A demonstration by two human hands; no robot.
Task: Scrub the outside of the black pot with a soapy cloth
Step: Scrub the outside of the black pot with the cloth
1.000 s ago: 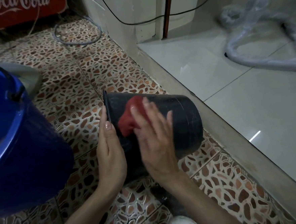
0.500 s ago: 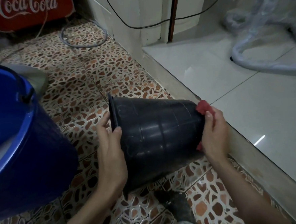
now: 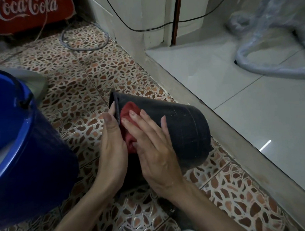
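White script "Coca-Cola" on red sign point(image 3: 27, 14) at top left — only readable text, nothing else legible.

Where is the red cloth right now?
Head view, centre: the red cloth lies against the black pot near its rim, pressed under the right hand, beside the left hand.
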